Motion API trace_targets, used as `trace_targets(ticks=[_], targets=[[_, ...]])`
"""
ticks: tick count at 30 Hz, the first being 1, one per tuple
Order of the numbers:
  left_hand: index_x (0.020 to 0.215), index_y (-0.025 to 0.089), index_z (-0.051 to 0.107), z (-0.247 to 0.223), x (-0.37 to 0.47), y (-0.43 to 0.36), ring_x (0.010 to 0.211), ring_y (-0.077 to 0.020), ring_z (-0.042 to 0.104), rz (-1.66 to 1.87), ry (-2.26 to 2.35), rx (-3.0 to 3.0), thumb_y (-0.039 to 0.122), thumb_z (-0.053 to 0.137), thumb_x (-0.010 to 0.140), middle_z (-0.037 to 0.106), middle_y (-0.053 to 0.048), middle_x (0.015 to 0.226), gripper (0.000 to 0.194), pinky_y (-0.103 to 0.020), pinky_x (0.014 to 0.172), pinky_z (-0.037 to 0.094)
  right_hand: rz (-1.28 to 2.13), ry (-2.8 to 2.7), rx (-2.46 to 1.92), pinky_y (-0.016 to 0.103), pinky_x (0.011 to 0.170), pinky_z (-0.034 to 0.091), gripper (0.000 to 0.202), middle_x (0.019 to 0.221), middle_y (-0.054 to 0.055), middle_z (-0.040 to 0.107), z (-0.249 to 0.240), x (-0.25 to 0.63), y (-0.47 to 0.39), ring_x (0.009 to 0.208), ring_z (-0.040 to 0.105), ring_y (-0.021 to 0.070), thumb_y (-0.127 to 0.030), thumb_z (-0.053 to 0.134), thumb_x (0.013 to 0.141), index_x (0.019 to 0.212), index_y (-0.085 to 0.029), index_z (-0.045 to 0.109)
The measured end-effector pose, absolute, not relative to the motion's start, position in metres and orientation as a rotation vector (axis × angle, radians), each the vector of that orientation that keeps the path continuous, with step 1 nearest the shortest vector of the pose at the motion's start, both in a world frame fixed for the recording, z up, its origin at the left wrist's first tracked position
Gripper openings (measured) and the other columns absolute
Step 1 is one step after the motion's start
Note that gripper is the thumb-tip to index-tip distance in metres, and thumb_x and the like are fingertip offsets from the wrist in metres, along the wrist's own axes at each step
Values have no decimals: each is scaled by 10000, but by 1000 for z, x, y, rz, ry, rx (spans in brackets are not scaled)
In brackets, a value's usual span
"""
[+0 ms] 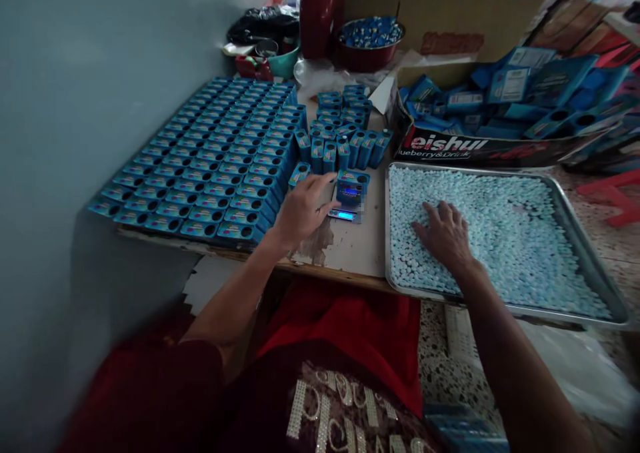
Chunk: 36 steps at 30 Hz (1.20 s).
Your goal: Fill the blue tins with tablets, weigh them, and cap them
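Observation:
My left hand point(303, 210) hovers at the left side of a small digital scale point(345, 216) with a lit blue display. Its thumb and fingers are apart, with nothing seen between them. A blue packet point(354, 177) sits at the scale's far end; whether the fingertips touch it I cannot tell. On the right, my right hand point(445, 233) rests with spread fingers on small pale-blue tablets point(500, 240). They cover most of a shallow metal tray point(387, 223). Anything under the right palm is hidden.
Rows of blue packets point(215, 153) stand packed on the left of the table, with more loose packets point(343, 150) behind the scale. A cardboard box point(450, 146) full of blue cartons is behind the tray. Farther back stands a red bowl point(367, 56) of blue pieces.

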<state>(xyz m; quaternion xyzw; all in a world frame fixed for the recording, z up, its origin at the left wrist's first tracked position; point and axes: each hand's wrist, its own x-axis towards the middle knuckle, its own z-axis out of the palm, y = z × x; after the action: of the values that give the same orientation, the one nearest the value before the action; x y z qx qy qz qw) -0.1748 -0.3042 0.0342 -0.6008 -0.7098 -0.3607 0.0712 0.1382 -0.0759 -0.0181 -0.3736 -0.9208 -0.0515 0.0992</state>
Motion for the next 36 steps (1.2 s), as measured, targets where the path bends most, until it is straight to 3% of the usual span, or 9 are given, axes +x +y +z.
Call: trace_targets(ticks=[4, 8, 11, 16, 23, 30, 33, 36], targets=[[1459, 238, 669, -9, -159, -345, 1294, -307, 747, -1112, -2264, -1744, 227, 748, 1053, 786, -116, 1299, 413, -476, 1146, 622, -226, -2765, -1143, 610, 1000, 469, 531, 1328, 251, 710, -21, 139, -61, 1215, 602, 439, -499, 419, 1121, 1417, -159, 701], [1439, 277, 701, -41, -157, -357, 1199, -320, 785, -1128, -2341, -1698, 192, 740, 1024, 816, -112, 1265, 425, -501, 1085, 657, -189, -2806, -1140, 642, 981, 429, 498, 1050, 196, 748, -6, 142, -48, 1033, 622, 407, -586, 516, 1081, 1144, -202, 827], [1422, 275, 717, -50, -162, -350, 1182, -327, 785, -1112, -2390, -1638, 199, 738, 1023, 818, -121, 1262, 407, -514, 1083, 652, -74, -2745, -1102, 613, 957, 440, 482, 1126, 189, 753, 17, 125, -49, 1071, 626, 420, -631, 572, 1050, 1160, -261, 862], [1416, 198, 718, -44, -176, -333, 1194, -346, 769, -1021, -2471, -1659, 198, 716, 1043, 807, -153, 1266, 373, -512, 1071, 635, 153, -2752, -980, 549, 957, 476, 431, 1129, 171, 761, 35, 75, -59, 1037, 665, 374, -445, 488, 1104, 1249, -244, 840], [1349, 312, 747, -13, -183, -348, 1126, -279, 781, -1095, -2294, -1610, 253, 646, 1112, 819, -81, 1203, 264, -448, 1049, 633, -121, -2850, -1165, 583, 969, 479, 569, 1294, 234, 734, 14, 105, -50, 1164, 626, 450, -558, 584, 1058, 1470, -182, 690], [1306, 277, 709, -11, -183, -323, 1218, -297, 729, -1145, -2270, -1445, 253, 657, 1101, 777, -96, 1246, 213, -483, 1118, 604, -159, -2822, -1163, 629, 956, 485, 415, 1202, 240, 733, 14, 101, -53, 1174, 625, 483, -503, 585, 1064, 1294, -203, 756], [1295, 262, 711, -10, -180, -317, 1208, -308, 728, -1118, -2299, -1505, 252, 659, 1090, 775, -108, 1259, 211, -497, 1100, 610, -225, -2899, -1136, 576, 878, 503, 426, 1141, 263, 723, 6, 97, -51, 1072, 646, 456, -493, 589, 1049, 1292, -163, 709], [1308, 272, 702, -15, -179, -323, 1170, -313, 737, -1121, -2375, -1510, 234, 695, 1060, 776, -105, 1229, 251, -495, 1048, 628, -202, -2990, -1043, 519, 823, 513, 405, 1133, 275, 725, -2, 105, -48, 1037, 664, 431, -448, 467, 1095, 1241, -141, 688]])
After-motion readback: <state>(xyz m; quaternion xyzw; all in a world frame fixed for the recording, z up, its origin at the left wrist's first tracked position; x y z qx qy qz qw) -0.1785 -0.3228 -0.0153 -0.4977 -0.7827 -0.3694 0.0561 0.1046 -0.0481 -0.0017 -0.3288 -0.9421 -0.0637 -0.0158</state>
